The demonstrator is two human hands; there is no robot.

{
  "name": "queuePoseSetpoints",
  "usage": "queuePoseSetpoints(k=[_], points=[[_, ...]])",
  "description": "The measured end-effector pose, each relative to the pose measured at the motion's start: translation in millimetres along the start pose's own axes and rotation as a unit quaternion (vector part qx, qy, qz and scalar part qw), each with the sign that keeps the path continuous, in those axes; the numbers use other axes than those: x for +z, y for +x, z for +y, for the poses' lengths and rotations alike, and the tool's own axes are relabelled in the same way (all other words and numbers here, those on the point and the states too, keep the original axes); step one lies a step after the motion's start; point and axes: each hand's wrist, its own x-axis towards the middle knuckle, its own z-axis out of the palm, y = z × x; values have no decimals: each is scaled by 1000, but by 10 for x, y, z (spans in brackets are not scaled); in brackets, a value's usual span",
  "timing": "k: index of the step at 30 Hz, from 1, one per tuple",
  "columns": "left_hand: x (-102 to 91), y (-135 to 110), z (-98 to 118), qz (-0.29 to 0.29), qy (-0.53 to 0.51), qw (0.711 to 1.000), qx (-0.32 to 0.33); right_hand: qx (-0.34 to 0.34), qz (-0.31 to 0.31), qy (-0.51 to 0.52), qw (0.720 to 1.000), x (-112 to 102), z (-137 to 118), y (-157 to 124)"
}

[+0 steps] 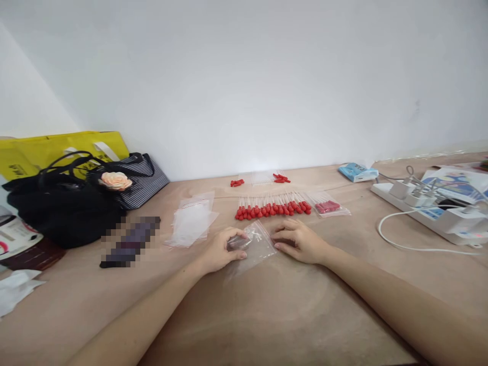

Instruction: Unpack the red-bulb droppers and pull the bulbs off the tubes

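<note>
Directly beyond the bag (254, 251), a row of red-tipped sticks (267, 209)

On the desk (274, 320), a packet (330, 208) lies right of them, clear sleeves (192, 221) left; a power strip (427, 217) far right, a black tote (57, 206) far left. The left hand (241, 245) grips the bag's left side, thumb and fingers curved; the right hand (299, 241) bends at its right edge, whether pinching I cannot tell.

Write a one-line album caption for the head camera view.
Left hand and right hand at a clear plastic bag, a row of red-tipped sticks beyond.
</note>
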Motion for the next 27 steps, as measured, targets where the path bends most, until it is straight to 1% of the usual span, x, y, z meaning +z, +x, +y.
queuePoseSetpoints(k=[1, 2, 3, 4, 5, 6, 8, 9, 10, 11, 13, 15, 16, 17, 19, 20, 21, 22, 23, 24, 27], points=[[-54, 4, -1, 21, -7, 1000, -11, 5, 20, -10, 1000, -14, 11, 3], [-128, 7, -11, 60, -11, 998, -24, 13, 46, -19, 999, -34, 32, 6], [-220, 9, -37, 114, -12, 993, -39, 24, 78, -27, 996, -61, 65, 8], [-323, 9, -83, 187, -11, 981, -55, 38, 111, -32, 993, -91, 112, 6], [-431, 7, -151, 255, 5, 964, -72, 54, 143, -36, 988, -124, 172, 2], [-535, 3, -240, 305, 34, 947, -96, 74, 176, -38, 981, -157, 244, -7], [-705, -8, -458, 337, 92, 924, -158, 125, 223, -48, 965, -218, 410, -39], [-764, -14, -571, 323, 124, 918, -196, 157, 238, -55, 957, -246, 497, -62], [-805, -19, -675, 291, 158, 917, -224, 193, 245, -60, 948, -272, 580, -87], [-832, -24, -760, 264, 191, 917, -231, 231, 248, -66, 938, -299, 657, -115], [-857, -35, -854, 234, 255, 915, -209, 306, 241, -85, 917, -357, 787, -175], [-858, -60, -845, 224, 303, 912, -162, 380, 223, -122, 889, -419, 886, -237], [-848, -80, -813, 209, 316, 915, -140, 419, 213, -144, 871, -448, 928, -269], [-830, -103, -773, 179, 323, 921, -123, 456, 202, -164, 851, -473, 969, -301], [-765, -155, -702, 80, 320, 937, -115, 515, 176, -184, 819, -509, 1053, -369], [-722, -178, -682, 28, 316, 940, -127, 533, 160, -181, 811, -519, 1097, -401], [-679, -194, -674, -12, 312, 939, -146, 542, 141, -171, 811, -524, 1141, -432], [-639, -203, -680, -37, 310, 935, -165, 545, 124, -160, 813, -526, 1184, -458], [-608, -204, -695, -47, 310, 932, -180, 545, 111, -149, 817, -527, 1224, -478], [-587, -198, -717, -45, 311, 930, -190, 545, 102, -138, 821, -528, 1258, -492], [-589, -154, -790, -13, 318, 926, -202, 556, 94, -111, 818, -547, 1319, -490]])
